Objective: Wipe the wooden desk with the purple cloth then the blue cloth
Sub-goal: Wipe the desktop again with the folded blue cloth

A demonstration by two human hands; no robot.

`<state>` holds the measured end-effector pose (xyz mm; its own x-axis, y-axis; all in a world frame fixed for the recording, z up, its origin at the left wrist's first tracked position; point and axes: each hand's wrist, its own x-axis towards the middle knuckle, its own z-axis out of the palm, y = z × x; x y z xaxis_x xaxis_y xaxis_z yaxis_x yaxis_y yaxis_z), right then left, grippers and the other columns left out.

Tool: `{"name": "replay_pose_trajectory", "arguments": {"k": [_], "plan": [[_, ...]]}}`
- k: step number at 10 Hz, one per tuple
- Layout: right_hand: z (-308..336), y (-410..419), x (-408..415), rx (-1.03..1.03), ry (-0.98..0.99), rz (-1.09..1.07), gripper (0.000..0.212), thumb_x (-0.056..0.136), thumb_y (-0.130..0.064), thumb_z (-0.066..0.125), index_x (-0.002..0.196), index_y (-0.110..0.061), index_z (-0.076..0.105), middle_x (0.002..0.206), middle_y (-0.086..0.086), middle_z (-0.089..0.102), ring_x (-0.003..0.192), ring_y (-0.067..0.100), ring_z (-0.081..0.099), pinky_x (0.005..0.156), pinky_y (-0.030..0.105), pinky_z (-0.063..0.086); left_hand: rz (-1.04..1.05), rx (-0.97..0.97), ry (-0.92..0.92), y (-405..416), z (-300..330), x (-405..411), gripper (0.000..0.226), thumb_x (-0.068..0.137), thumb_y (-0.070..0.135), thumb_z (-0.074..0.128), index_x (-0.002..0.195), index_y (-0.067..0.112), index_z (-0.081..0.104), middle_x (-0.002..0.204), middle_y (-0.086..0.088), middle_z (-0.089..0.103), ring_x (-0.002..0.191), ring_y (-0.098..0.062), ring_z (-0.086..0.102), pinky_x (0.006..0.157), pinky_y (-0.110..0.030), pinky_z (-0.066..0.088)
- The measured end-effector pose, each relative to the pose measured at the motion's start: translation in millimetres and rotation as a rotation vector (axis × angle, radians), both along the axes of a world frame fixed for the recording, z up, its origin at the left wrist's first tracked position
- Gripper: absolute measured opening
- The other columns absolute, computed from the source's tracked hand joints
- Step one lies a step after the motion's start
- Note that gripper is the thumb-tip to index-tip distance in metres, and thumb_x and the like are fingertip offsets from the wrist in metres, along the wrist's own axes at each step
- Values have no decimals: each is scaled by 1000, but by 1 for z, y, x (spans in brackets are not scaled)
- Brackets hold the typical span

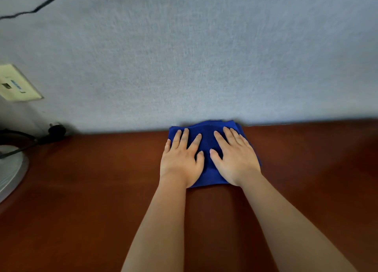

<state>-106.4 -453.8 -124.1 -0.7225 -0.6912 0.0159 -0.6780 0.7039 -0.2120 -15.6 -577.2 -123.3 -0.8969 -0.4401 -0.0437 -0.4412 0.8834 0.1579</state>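
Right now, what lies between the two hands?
In the head view, only a strip of the blue cloth shows between the left hand and right hand; both press flat on it at the desk's back edge.

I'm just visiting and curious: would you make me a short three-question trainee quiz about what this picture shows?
1. True or false: both hands lie flat on the folded blue cloth.
2. The cloth lies where on the reddish-brown wooden desk? A) near edge B) far edge, at the grey wall C) left end
3. What cream thing is fixed on the wall at left?

Key
1. True: the left hand and right hand press it, fingers straight.
2. B
3. The cream wall outlet plate.
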Motion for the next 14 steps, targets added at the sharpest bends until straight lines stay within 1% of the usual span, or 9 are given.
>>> {"name": "replay_pose_trajectory", "arguments": {"k": [1,3,7,9,11,14], "plan": [[-1,-8,-11,1,4,6,61,100,-49,22,154,-25,6,162,2,-3,148,14,-7,119,30,-5,9,-1,-2,-7,0,-9,55,102,43,18,154,34,0,162,-1,-10,148,-16,-15,121,-40,-5],[2,-3,-1,17,1,12,61,101,-48,21,154,-24,6,162,3,-3,148,15,-6,120,31,-5,12,3,-8,0,1,2,55,103,43,17,154,32,0,162,-2,-10,148,-17,-15,120,-38,-7],[2,66,98,-9,-24,3,61,101,-49,21,155,-24,5,162,2,-5,148,15,-7,119,31,-5,-14,5,-22,65,2,99,55,103,45,16,153,33,-2,162,-1,-12,148,-18,-15,120,-39,-7],[1,76,114,-22,-24,-9,62,101,-49,22,155,-24,6,162,2,-4,148,16,-7,119,31,-4,-32,-8,-20,72,0,110,55,103,44,16,153,34,-2,162,0,-12,148,-18,-15,120,-39,-7],[1,60,85,-16,-18,8,62,101,-49,23,155,-24,6,162,2,-3,148,15,-7,118,30,-5,-32,-16,-16,57,1,84,55,103,44,16,153,34,-2,162,0,-12,148,-17,-16,121,-39,-6],[-1,12,3,0,-2,6,62,100,-49,22,154,-24,7,162,3,-2,148,15,-7,119,30,-6,-10,-15,-12,11,1,4,54,103,42,18,154,33,1,162,-1,-10,148,-16,-15,121,-38,-6]]}}
